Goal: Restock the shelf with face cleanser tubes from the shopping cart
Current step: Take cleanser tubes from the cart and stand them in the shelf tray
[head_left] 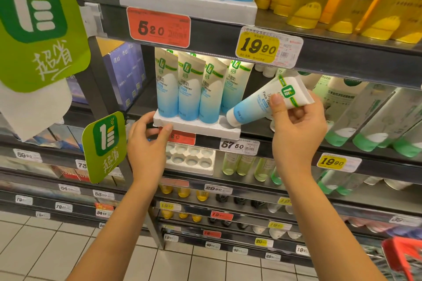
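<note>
A white moulded tray [196, 129] sits at the front of the middle shelf. Several white-and-blue face cleanser tubes [188, 86] stand cap-down in it. My left hand [148, 139] grips the tray's front left corner, thumb on top and fingers underneath. My right hand [296, 121] pinches the crimped end of another cleanser tube [255, 102]. That tube is tilted, and its white cap rests at the free socket on the tray's right end.
Green promo signs [104, 146] stick out from the shelf upright left of the tray. Green-capped bottles [365, 125] lean on the shelf to the right. An unfilled white tray [190, 159] lies one shelf down. The red shopping cart rim [402, 255] shows at bottom right.
</note>
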### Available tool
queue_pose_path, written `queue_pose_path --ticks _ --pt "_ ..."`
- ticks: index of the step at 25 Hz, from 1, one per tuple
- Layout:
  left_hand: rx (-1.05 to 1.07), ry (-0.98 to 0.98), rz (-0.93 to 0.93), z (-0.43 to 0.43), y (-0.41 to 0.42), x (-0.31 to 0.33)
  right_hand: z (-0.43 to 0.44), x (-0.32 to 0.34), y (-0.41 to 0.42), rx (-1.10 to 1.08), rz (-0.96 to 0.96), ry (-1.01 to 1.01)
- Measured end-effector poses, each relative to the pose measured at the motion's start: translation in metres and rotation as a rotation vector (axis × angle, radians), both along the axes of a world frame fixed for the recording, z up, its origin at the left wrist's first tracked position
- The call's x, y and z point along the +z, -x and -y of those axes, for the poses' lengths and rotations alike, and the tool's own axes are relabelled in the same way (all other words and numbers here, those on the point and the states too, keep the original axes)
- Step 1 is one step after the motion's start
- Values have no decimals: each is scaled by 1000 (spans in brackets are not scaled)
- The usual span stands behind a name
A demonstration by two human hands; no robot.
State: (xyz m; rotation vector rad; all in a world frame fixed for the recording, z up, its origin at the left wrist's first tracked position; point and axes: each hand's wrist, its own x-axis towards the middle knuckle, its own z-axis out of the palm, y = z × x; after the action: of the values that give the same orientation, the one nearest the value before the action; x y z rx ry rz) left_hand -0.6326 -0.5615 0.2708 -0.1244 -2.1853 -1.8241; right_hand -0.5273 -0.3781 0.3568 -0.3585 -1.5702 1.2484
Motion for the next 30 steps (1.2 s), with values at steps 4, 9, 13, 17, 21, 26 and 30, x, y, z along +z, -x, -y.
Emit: queue_pose_path --ticks 4,9,13,17,21,26,30 --pt "-25 -35 -1 3 1 -1 -5 3 12 48 118 -174" --pt "-36 -40 -5 5 2 1 -6 14 26 19 248 -345" --pt "-52 -33 2 8 3 2 -2 17 34 -6 316 -450" --pt "-50 -11 -3 9 5 2 3 9 40 -34 395 -497" --pt "-49 10 -16 9 6 3 6 6 43 -26 393 -439" --pt "-12 124 -94 11 5 3 11 -26 19 81 404 -344" --pt "4 203 -138 10 10 6 16 -60 5 68 559 -325"
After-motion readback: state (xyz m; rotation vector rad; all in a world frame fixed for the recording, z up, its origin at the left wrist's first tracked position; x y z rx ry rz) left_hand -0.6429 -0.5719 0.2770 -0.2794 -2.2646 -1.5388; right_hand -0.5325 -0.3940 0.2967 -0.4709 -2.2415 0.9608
